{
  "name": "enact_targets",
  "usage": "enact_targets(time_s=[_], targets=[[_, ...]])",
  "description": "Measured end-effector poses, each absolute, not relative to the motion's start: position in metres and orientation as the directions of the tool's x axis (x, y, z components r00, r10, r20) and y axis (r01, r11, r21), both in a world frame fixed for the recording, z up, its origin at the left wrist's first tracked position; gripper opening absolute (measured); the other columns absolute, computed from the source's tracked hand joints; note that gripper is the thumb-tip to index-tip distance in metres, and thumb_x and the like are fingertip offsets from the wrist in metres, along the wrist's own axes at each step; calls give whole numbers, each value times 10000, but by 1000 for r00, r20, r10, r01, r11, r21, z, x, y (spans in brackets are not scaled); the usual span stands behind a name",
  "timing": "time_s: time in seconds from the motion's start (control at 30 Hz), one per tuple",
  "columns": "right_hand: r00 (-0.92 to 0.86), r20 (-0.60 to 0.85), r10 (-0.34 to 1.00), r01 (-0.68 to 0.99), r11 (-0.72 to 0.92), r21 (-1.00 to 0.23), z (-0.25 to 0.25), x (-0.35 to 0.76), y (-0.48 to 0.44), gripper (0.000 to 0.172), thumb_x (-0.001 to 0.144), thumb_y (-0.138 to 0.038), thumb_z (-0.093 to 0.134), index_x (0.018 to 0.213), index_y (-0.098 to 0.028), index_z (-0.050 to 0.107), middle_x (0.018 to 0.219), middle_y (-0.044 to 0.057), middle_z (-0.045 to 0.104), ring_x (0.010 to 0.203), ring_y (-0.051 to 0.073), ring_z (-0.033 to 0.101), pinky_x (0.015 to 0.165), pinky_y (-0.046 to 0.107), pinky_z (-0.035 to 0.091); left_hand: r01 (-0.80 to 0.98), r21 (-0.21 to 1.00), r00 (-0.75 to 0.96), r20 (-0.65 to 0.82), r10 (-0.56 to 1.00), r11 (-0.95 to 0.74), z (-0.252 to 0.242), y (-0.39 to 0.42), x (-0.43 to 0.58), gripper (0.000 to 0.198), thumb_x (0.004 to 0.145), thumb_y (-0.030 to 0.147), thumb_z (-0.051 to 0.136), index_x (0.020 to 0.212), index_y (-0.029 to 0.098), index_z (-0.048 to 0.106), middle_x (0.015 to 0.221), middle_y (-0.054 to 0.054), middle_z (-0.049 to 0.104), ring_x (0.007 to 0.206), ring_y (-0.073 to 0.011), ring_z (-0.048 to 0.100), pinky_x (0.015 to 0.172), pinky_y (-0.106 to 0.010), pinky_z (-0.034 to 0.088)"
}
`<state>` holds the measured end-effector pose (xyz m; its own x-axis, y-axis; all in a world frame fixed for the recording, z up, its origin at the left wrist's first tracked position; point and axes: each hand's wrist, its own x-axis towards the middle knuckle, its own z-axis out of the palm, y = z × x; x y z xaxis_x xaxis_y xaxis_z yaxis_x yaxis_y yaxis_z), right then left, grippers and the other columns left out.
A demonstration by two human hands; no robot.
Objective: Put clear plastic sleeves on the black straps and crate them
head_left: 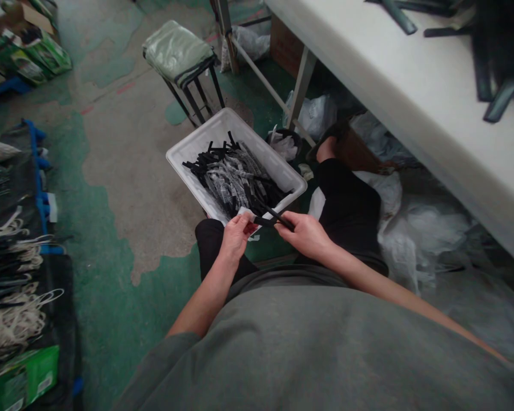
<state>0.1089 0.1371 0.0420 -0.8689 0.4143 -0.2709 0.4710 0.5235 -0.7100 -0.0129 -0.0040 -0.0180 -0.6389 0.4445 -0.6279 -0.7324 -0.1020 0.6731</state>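
Note:
Between my knees stands a white plastic bin [180,165] holding many black strips [240,177], some in clear plastic wrapping. Over the bin's near edge, my left hand [239,228] is closed on a small piece of white plastic film [245,213] at one end of a dark strip. My right hand [302,231] grips a black strip [276,214] that slants up and left over the bin. A second dark piece [263,221] spans the gap between both hands. The exact ends of these pieces are hidden by my fingers.
A padded stool [177,54] stands beyond the bin. On the right, a white table [394,97] carries more black strips [503,97]. Plastic bags [428,228] lie beneath it. A pallet [38,171] with corded bundles [19,308] lies on the left.

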Motion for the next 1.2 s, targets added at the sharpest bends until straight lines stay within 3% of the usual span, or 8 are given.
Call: enact_targets(time_s=[0.17,0.27,0.47,0.6,0.7,0.87,1.03,1.2], targets=[[-858,-274,435,501,592,-631,40,104,134,205,874,-337,525,741,-199,597,637,11,599,556,141,508,520,255,283,-757,645,-610,-640,467,-106,-17,-3,-5,393,537,358,877,728,136,616,657,7,657,575,-102,626,646,-238,503],[-857,-315,408,507,554,-661,39,97,133,213,920,-335,479,885,-197,637,662,14,634,572,144,551,544,247,331,-791,607,-551,-649,525,-80,-18,-1,7,336,590,320,854,770,129,643,679,-9,669,605,-111,634,670,-249,504],[-889,-450,84,449,349,-822,69,111,150,409,930,-314,467,1328,-223,493,774,-6,679,466,107,557,495,223,416,-826,531,-550,-685,477,-189,-17,-7,8,241,670,277,813,732,145,621,631,23,629,560,-78,589,651,-230,503],[-907,-394,150,417,466,-780,80,113,154,433,919,-309,471,1343,-230,507,660,-20,633,434,113,518,466,227,402,-856,478,-501,-673,545,-197,-2,-7,17,262,631,268,841,693,134,624,611,20,612,535,-72,560,631,-232,507],[-894,-409,182,445,464,-766,79,106,148,484,918,-327,455,1380,-185,477,685,5,646,445,130,535,474,249,428,-838,513,-501,-585,638,-189,11,0,25,266,627,297,840,717,121,662,646,-6,634,572,-89,577,601,-223,488],[-890,-442,109,444,421,-791,93,116,155,551,929,-414,446,1452,-256,373,743,7,664,448,135,549,448,256,453,-774,543,-626,-585,515,-325,21,-5,9,269,577,248,868,665,126,644,612,20,604,540,-61,538,602,-206,481],[-912,-362,193,408,522,-749,96,109,149,528,924,-417,437,1414,-223,437,696,16,643,435,144,536,446,270,457,-813,534,-535,-527,660,-232,26,-3,15,308,588,295,862,757,101,692,682,-23,649,567,-80,560,596,-221,465],[-896,-427,120,435,426,-793,107,113,152,575,925,-442,442,1453,-225,373,747,19,668,426,131,517,424,255,444,-802,509,-585,-568,578,-312,26,-3,13,330,531,297,894,660,122,645,600,22,589,532,-55,506,622,-222,473]])
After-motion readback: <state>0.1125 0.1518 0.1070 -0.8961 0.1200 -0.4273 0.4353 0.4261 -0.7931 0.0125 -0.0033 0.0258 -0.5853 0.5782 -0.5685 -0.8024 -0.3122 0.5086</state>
